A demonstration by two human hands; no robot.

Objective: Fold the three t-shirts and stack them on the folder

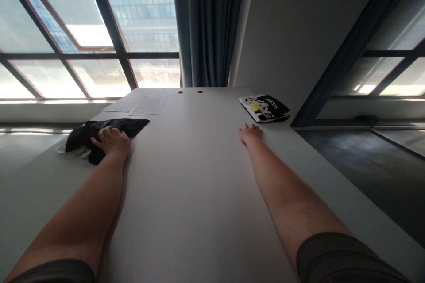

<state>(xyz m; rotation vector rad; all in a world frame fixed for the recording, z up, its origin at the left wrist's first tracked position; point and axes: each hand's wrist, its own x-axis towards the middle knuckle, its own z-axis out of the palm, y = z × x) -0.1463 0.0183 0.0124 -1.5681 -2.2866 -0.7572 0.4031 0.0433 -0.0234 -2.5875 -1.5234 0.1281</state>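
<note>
A crumpled black cloth item (79, 137) lies near the left edge of the white table (192, 185), with a whitish strap-like part (68, 150) sticking out at its left end. On top of it rests my left hand (113, 140), its fingers loosely bent and spread apart, touching the cloth without a visible grip. Palm down on the bare tabletop, my right hand (249, 134) has its fingers apart and holds nothing. Just beyond its fingertips sits a folded black and white printed item (267, 108) with yellow marks and white lettering; whether it is cloth or a packet I cannot tell.
Paper sheets (148, 105) lie flat at the table's far left. Two small round brown spots (200, 92) show near the far edge. A dark blue curtain (209, 26) hangs beyond the table, between a large window (146, 13) and a grey wall (285, 26).
</note>
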